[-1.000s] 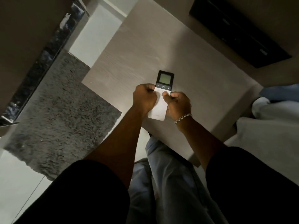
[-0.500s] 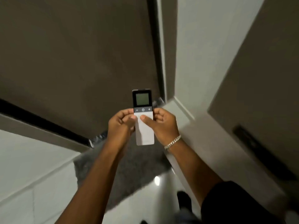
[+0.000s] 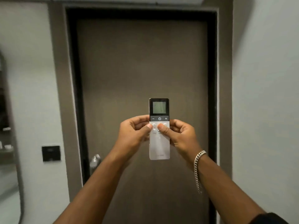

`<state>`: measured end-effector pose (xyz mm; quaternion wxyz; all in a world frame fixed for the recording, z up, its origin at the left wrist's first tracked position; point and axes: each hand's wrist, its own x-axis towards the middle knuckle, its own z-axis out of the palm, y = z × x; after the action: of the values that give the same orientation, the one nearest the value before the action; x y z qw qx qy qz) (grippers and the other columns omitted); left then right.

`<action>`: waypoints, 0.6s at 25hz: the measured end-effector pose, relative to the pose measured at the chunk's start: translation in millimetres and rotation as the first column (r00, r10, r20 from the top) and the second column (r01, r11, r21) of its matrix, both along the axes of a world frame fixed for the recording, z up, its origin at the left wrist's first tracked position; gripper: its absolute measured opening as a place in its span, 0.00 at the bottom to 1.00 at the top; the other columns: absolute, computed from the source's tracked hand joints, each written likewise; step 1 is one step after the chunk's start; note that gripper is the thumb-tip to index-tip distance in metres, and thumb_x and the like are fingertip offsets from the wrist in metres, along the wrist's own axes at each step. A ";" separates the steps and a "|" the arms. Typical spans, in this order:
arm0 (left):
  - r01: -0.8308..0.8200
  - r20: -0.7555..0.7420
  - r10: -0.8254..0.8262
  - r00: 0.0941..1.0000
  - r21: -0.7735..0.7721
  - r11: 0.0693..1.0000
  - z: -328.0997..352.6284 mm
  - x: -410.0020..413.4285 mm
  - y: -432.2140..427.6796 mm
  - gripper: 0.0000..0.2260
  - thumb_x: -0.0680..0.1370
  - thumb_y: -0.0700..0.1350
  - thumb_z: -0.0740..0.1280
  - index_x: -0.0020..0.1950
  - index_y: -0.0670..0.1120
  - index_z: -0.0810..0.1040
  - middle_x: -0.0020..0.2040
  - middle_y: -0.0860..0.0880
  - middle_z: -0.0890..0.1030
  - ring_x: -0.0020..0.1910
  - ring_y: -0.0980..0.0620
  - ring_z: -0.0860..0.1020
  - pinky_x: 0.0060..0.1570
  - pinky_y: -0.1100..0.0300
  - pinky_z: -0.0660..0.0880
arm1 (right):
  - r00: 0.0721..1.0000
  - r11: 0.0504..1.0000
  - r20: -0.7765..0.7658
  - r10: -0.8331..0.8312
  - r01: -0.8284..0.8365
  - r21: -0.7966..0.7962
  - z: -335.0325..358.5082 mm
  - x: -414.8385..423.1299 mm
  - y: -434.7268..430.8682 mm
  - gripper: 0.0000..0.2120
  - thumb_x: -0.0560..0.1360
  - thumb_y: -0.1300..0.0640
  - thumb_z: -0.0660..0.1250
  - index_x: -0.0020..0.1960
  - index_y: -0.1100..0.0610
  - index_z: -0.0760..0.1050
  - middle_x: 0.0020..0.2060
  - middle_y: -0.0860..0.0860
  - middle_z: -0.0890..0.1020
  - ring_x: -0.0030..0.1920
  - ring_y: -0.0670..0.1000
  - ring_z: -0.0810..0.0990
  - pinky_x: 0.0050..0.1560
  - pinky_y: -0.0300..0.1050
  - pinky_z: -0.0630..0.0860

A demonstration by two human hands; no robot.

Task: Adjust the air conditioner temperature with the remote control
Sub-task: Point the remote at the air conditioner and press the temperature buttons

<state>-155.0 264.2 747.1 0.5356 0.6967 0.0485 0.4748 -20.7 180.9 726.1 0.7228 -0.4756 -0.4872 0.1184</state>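
A slim white remote control [image 3: 159,147] with a black top and a small grey screen [image 3: 159,107] is held upright in front of me at arm's length. Below the screen sits a dark strip with minus, power and plus buttons. My left hand [image 3: 134,135] grips its left edge, thumb resting on the small white buttons. My right hand [image 3: 179,136] grips the right edge, thumb also on the white buttons. A silver chain bracelet hangs on my right wrist. No air conditioner is in view.
A closed dark brown door [image 3: 142,78] in a dark frame fills the view behind the remote, with a metal handle [image 3: 95,160] at its left. A black wall panel [image 3: 51,153] is mounted on the pale wall to the left.
My view has swung up from the table and floor to face the door. Both hands have kept hold of the remote and raised it upright in front of me.
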 end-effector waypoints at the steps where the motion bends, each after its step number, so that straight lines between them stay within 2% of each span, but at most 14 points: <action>1: 0.007 0.038 -0.008 0.999 0.045 0.999 23.8 -8.3 -3.5 0.10 0.75 0.33 0.65 0.55 0.42 0.78 0.50 0.42 0.84 0.48 0.45 0.84 0.48 0.51 0.81 | 0.999 0.999 0.037 0.018 -0.020 0.040 24.3 -5.0 -0.5 0.08 0.69 0.58 0.74 0.47 0.53 0.80 0.44 0.52 0.87 0.42 0.48 0.87 0.40 0.40 0.84; 3: -0.005 0.095 -0.007 0.995 0.125 0.992 61.3 -20.5 -10.8 0.10 0.76 0.32 0.64 0.53 0.42 0.78 0.48 0.43 0.84 0.44 0.48 0.84 0.45 0.55 0.81 | 0.997 0.993 0.074 0.035 -0.043 0.108 62.3 -14.5 -1.3 0.12 0.67 0.56 0.75 0.49 0.56 0.80 0.46 0.55 0.88 0.45 0.52 0.88 0.44 0.46 0.84; 6: -0.060 0.153 0.028 0.988 0.207 0.977 101.3 -32.1 -19.4 0.11 0.76 0.31 0.62 0.50 0.44 0.78 0.47 0.43 0.84 0.44 0.48 0.82 0.45 0.57 0.81 | 0.993 0.983 0.111 0.043 -0.062 0.172 105.5 -29.2 -2.3 0.22 0.63 0.51 0.76 0.53 0.61 0.80 0.48 0.58 0.87 0.48 0.57 0.87 0.49 0.51 0.84; 9: -0.068 0.190 0.018 0.982 0.264 0.962 128.4 -44.1 -23.4 0.12 0.76 0.31 0.62 0.49 0.47 0.78 0.47 0.44 0.84 0.46 0.47 0.83 0.46 0.55 0.81 | 0.987 0.971 0.150 0.055 -0.088 0.221 136.4 -39.0 -5.3 0.23 0.61 0.50 0.76 0.52 0.60 0.80 0.47 0.58 0.88 0.47 0.56 0.87 0.47 0.49 0.84; 15: -0.039 0.202 -0.035 0.979 0.350 0.936 148.7 -60.8 -26.2 0.14 0.76 0.31 0.63 0.45 0.51 0.80 0.41 0.51 0.87 0.44 0.50 0.85 0.40 0.61 0.82 | 0.975 0.951 0.219 0.044 -0.107 0.289 156.5 -48.6 -14.1 0.22 0.61 0.51 0.77 0.51 0.61 0.81 0.44 0.57 0.88 0.44 0.56 0.88 0.42 0.47 0.84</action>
<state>-215.8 237.9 895.8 0.4038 0.7284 -0.0921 0.5457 -69.2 166.8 882.6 0.7258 -0.3517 -0.5909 0.0203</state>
